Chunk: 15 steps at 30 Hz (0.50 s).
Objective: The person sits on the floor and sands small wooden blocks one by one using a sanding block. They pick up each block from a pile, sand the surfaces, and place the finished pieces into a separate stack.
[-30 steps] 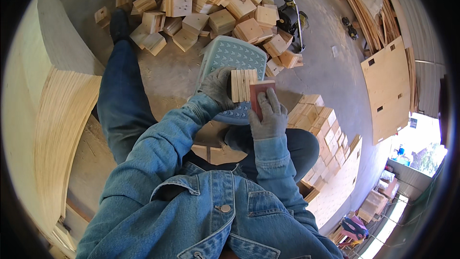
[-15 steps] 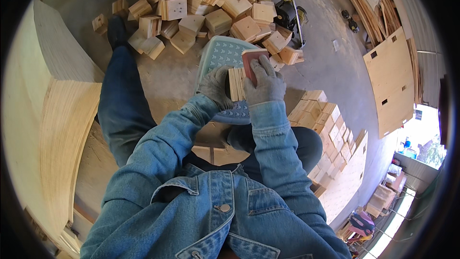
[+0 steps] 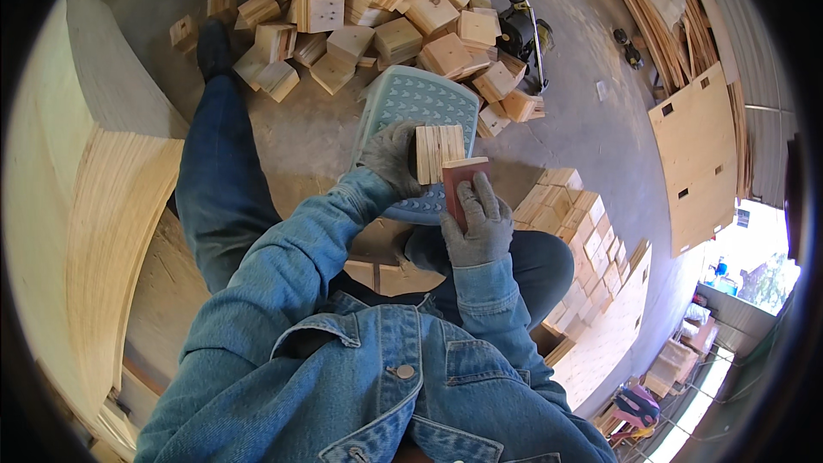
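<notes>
A: ok so what's each hand up to here?

B: So the left hand (image 3: 390, 157), gloved in grey, is curled around the left side of a layered wooden block (image 3: 440, 154), fingers bent, looks like a decent hold. The right hand (image 3: 482, 236), same kind of glove, is partly closed on a flat reddish-brown block (image 3: 454, 193), fingers laid across its face.

A: and where's the wooden one exactly?

B: Over the pale blue-green stool (image 3: 411, 99), towards its right edge, striped end facing up. Can't tell if it's resting on the stool or held clear. The reddish-brown one overlaps its lower right corner from this angle and pokes out past the stool's right edge. Can't say if the two actually touch.

A: anything else around?

B: Yeah, a jumbled pile of blocks (image 3: 369, 17) on the floor (image 3: 296, 137) past the stool's far edge, a black tool (image 3: 512, 43) with a metal bar just right of that, and a neat stack of blocks (image 3: 579, 231) off the near right corner, beside the person's right knee (image 3: 544, 266).
</notes>
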Available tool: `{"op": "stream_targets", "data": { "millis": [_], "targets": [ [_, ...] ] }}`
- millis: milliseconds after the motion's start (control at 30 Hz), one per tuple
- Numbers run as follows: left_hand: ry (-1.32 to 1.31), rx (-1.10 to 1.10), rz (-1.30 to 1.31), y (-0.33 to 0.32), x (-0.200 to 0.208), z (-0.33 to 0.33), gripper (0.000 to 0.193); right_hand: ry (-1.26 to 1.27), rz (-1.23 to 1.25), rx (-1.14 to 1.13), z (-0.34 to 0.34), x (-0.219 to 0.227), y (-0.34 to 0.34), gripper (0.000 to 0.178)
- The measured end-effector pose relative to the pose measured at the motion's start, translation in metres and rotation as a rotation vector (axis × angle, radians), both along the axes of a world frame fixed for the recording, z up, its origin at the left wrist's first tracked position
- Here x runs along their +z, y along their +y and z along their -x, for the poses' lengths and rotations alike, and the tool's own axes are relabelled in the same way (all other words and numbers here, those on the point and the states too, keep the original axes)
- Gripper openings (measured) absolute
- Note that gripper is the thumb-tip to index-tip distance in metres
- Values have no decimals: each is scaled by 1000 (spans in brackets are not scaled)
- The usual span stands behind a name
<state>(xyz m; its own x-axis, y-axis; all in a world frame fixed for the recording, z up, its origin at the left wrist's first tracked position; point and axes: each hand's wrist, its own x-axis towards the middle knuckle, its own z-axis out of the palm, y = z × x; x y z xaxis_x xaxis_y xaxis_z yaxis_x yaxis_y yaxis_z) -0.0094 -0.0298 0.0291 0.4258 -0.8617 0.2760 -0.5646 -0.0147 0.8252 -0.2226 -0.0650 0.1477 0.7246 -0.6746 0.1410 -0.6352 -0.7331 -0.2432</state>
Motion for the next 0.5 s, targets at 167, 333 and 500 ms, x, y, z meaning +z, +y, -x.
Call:
{"op": "stream_targets", "data": {
  "millis": [167, 333, 500],
  "targets": [
    [1, -18, -3, 3, 8, -2, 88, 22, 19, 9, -24, 3, -18, 55],
    [43, -14, -92, 0, -7, -2, 92, 76, 0, -58, -86, -1, -62, 52],
    [7, -15, -131, 0, -7, 0, 96, -10, 44, 9, -87, -18, -78, 53]
  ]
}}
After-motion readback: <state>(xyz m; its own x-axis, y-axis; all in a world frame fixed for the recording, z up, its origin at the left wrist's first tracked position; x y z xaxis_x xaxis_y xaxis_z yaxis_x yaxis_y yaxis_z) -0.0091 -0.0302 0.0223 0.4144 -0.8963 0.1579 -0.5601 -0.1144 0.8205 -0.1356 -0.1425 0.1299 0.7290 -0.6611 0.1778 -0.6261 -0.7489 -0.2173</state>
